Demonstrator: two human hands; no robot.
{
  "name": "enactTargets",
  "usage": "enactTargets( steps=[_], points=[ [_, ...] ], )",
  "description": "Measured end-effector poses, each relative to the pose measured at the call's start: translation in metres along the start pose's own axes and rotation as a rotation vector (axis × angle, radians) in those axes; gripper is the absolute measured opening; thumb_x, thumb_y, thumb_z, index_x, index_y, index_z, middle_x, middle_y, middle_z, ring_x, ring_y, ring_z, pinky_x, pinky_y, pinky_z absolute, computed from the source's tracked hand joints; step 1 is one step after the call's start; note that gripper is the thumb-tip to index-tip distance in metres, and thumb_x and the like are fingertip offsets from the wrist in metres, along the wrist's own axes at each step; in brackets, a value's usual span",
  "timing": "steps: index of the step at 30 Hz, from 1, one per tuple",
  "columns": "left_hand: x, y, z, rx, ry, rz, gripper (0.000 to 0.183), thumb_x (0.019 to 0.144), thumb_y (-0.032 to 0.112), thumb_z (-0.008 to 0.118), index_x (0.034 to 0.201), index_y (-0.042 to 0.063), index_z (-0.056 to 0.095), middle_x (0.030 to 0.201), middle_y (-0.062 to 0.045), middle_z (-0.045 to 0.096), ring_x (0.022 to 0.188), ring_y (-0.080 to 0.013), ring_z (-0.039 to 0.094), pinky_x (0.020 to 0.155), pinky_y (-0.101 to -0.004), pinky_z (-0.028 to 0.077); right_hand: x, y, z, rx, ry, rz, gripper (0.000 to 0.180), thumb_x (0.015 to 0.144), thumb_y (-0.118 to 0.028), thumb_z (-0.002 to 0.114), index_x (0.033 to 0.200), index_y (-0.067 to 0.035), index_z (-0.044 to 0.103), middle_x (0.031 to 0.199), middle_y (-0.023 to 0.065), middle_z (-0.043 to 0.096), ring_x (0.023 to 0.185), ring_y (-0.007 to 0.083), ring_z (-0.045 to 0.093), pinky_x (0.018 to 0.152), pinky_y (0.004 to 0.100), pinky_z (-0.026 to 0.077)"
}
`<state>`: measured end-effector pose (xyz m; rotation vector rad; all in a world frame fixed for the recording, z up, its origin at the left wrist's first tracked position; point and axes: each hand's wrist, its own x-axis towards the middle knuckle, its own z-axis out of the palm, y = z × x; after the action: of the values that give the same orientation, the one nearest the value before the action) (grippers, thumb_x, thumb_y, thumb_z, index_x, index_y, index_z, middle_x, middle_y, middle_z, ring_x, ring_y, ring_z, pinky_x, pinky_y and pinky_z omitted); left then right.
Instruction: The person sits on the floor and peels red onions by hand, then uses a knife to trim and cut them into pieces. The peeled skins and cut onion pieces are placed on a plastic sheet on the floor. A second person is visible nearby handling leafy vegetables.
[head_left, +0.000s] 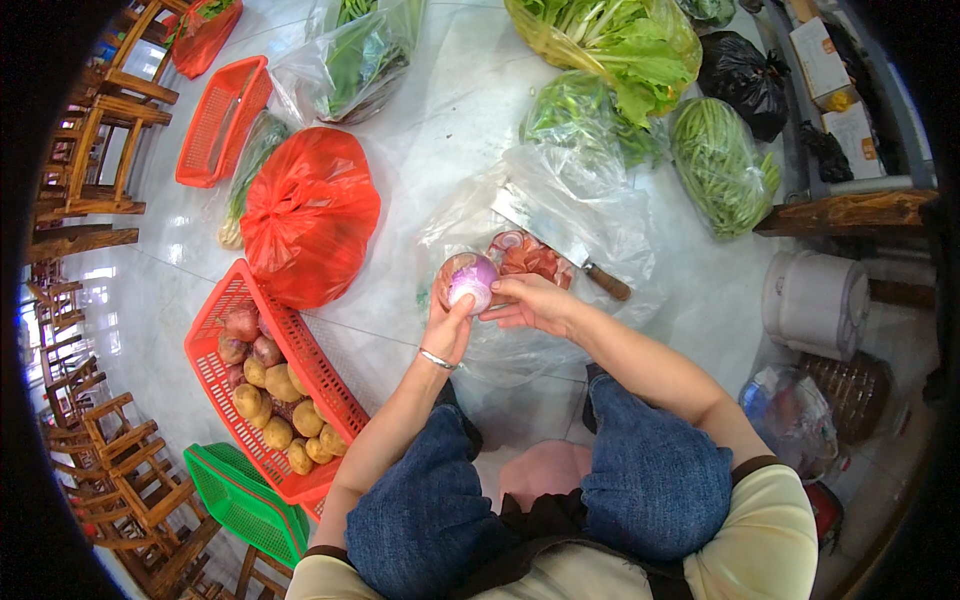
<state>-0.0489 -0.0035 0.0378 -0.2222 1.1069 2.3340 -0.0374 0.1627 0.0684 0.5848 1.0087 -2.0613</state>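
Observation:
A partly peeled red onion (468, 279) is between my two hands, its purple and white layer showing beside darker outer skin. My left hand (448, 322), with a silver bangle at the wrist, grips it from below with the thumb on top. From the other side, the fingers of my right hand (529, 304) touch the onion's edge. Under and beyond my hands, a clear plastic bag (517, 349) is spread on the floor. Onion peelings (529, 259) lie heaped on it. A wood-handled cleaver (544, 229) rests across the bag beside the heap.
To the left, a red plastic basket (196, 341) holds red onions and potatoes (281, 382), near a knotted red bag (311, 214). Green baskets (240, 499) sit below it. Bagged leafy greens (615, 45) and green beans (720, 165) lie ahead. A white bucket (814, 304) is at right.

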Motion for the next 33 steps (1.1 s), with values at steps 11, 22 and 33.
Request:
enactTargets(
  steps=[11,22,33],
  points=[
    [0.005,-0.004,0.005,0.015,0.002,0.006,0.067,0.074,0.013,0.063,0.128,0.006,0.024,0.124,-0.007,0.038,0.114,-0.0207,0.039,0.097,-0.0348,0.032,0.009,0.018,-0.013,-0.071,0.131,-0.064,0.032,0.08,-0.021,0.051,0.106,-0.002,0.048,0.101,0.0102,0.056,0.09,0.0179,0.056,0.071,0.0283,0.047],
    [0.002,-0.015,-0.014,0.33,0.174,0.039,0.069,0.072,0.005,0.063,0.126,0.004,0.02,0.12,-0.01,0.039,0.11,-0.0208,0.042,0.094,-0.0339,0.034,0.005,0.006,-0.011,-0.238,0.164,0.033,0.023,0.078,-0.028,0.056,0.086,-0.006,0.053,0.082,0.0042,0.057,0.085,0.0163,0.059,0.067,0.0296,0.047],
    [-0.002,-0.018,-0.01,0.036,0.113,-0.026,0.056,0.078,0.013,0.058,0.125,0.006,0.028,0.119,-0.009,0.042,0.109,-0.0214,0.044,0.092,-0.0357,0.037,0.018,0.016,-0.012,-0.294,0.222,0.08,0.012,0.076,-0.02,0.05,0.072,-0.009,0.05,0.071,0.0002,0.054,0.071,0.0148,0.062,0.055,0.025,0.045]
  ],
)
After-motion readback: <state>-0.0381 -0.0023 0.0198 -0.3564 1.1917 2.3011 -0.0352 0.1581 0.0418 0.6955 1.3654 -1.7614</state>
